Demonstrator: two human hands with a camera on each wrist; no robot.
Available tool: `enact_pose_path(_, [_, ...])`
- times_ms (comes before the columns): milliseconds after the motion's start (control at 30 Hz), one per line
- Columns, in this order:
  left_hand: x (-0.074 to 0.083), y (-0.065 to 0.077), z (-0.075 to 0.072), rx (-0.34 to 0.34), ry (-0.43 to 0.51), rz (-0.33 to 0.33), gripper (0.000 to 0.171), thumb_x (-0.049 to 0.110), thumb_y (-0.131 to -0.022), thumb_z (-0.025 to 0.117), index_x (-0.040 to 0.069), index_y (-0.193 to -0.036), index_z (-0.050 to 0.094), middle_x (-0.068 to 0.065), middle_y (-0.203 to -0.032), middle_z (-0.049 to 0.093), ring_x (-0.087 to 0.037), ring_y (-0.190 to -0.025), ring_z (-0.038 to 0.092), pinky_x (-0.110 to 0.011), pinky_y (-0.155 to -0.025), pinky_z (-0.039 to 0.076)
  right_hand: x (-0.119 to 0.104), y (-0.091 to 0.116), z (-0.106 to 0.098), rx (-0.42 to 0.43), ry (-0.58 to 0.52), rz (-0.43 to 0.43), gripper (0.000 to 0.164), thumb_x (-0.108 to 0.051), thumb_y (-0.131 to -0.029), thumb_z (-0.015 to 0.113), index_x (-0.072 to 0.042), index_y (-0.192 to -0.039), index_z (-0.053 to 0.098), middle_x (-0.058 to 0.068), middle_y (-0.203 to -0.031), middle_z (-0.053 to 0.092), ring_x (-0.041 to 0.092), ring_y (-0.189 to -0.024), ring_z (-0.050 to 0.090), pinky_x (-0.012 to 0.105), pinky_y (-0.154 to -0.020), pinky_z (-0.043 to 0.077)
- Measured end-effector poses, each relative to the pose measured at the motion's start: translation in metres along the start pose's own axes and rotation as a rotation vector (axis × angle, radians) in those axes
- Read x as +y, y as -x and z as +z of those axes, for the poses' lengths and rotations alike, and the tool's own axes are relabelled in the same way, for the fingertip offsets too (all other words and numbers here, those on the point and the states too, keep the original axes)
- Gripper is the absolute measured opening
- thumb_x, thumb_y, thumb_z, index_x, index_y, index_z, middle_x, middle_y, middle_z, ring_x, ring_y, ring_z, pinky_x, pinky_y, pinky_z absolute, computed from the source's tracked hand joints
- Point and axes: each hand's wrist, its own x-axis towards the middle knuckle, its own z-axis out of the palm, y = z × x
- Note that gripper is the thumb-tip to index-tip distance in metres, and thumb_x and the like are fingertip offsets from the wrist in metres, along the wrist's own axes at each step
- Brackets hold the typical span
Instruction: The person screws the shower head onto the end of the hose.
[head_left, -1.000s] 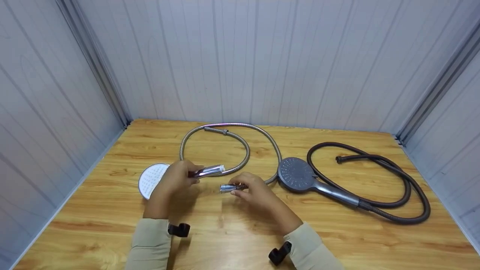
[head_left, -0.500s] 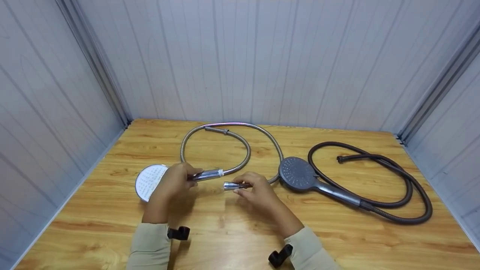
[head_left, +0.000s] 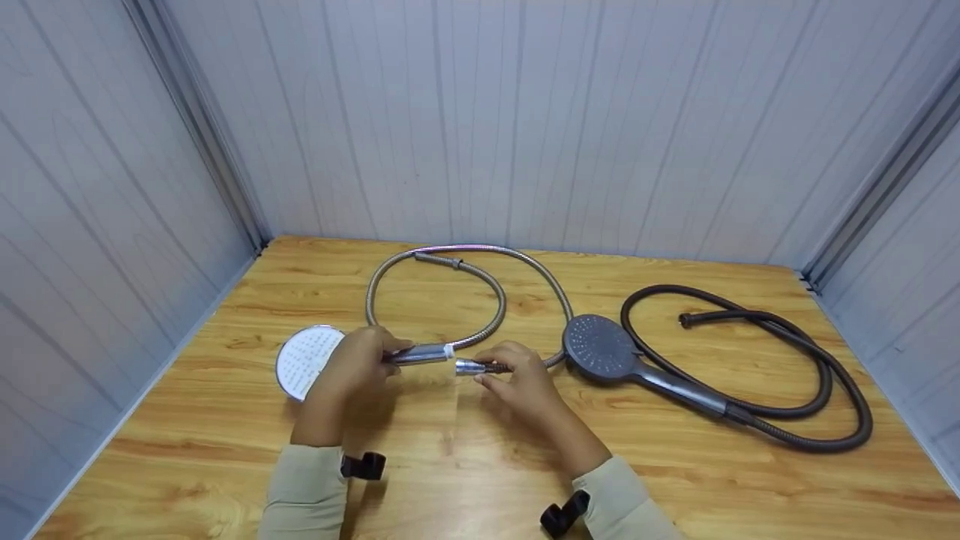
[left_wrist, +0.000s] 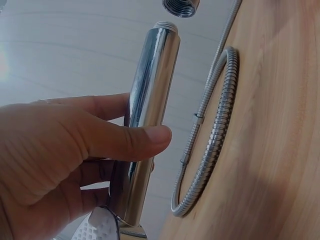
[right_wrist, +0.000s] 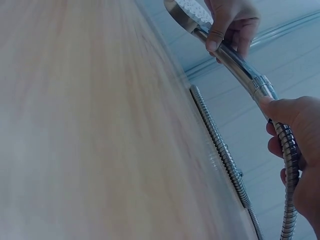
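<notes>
Drawn closer since earlier, roughly lined up but not yet joined above the counter: chrome hand shower gripped in left hand, metal hose held near its connector in right hand.

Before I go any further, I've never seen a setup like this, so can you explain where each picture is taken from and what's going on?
There's no machine here, just a person's two bare hands. The wide picture comes from a camera worn on the head, looking forward and down. The other two come from a camera on each wrist.

The left hand grips the handle of a silver shower head with a white face. The right hand holds a silver hose near its metal end. The left wrist view shows a gap between handle and hose end.

On the wooden table, the rest of that hose lies looped. To the right is a dark gray shower head attached to a dark hose.
</notes>
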Motion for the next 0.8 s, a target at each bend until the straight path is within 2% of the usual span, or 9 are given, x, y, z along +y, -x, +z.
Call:
enact_pose_path(233, [0.0026, 0.0008, 0.0005, -0.014, -0.005, 0.001, 0.038, -0.005, -0.076, 0.077, 0.012, -0.110, 0.076, -0.003, -0.093, 0.071, -0.015, -0.080, 0.060, -0.037, -0.073, 0.052, 0.0003, 0.0005, 0.0014, 0.043, 0.082, 0.010, 0.022, -0.007, -0.078, 0.080, -0.008, -0.100, 0.075, 0.002, -0.096, 0.070, 0.017, -0.090, 0.063, 0.037, -0.083, 0.047])
enact_pose_path(400, [0.0044, 0.0005, 0.0010, -0.025, -0.010, -0.003, 0.039, -0.008, -0.075, 0.075, 0.012, -0.109, 0.076, -0.002, -0.093, 0.071, -0.016, -0.081, 0.060, -0.037, -0.074, 0.052, 0.0003, 0.0010, 0.0021, 0.078, 0.132, 0.011, 0.024, -0.007, -0.076, 0.081, -0.010, -0.099, 0.075, 0.001, -0.094, 0.070, 0.018, -0.089, 0.063, 0.043, -0.082, 0.042])
enact_pose_path(500, [0.0059, -0.0007, 0.0015, -0.031, -0.038, 0.021, 0.041, -0.010, -0.073, 0.073, 0.011, -0.109, 0.076, -0.004, -0.092, 0.070, -0.017, -0.081, 0.061, -0.037, -0.073, 0.052, -0.0003, 0.0009, 0.0021, 0.082, 0.139, 0.015, 0.024, -0.007, -0.076, 0.081, -0.010, -0.099, 0.075, 0.000, -0.094, 0.069, 0.019, -0.088, 0.063, 0.043, -0.082, 0.042])
enact_pose_path(667, [0.0084, -0.0024, 0.0030, -0.028, -0.057, 0.055, 0.045, -0.013, -0.072, 0.070, 0.012, -0.110, 0.076, -0.004, -0.089, 0.070, -0.017, -0.073, 0.053, -0.034, -0.064, 0.045, 0.0008, 0.0007, 0.0029, 0.093, 0.129, 0.010, 0.025, -0.007, -0.076, 0.081, -0.011, -0.100, 0.076, 0.001, -0.094, 0.070, 0.019, -0.089, 0.064, 0.045, -0.084, 0.042])
enact_pose_path(800, [0.0103, -0.0027, 0.0032, -0.047, -0.056, 0.045, 0.043, -0.011, -0.073, 0.073, 0.012, -0.110, 0.075, -0.004, -0.089, 0.071, -0.016, -0.072, 0.052, -0.034, -0.064, 0.045, 0.0010, 0.0011, 0.0041, 0.093, 0.124, 0.012, 0.025, -0.007, -0.076, 0.082, -0.010, -0.100, 0.076, 0.001, -0.094, 0.070, 0.019, -0.088, 0.064, 0.045, -0.084, 0.042])
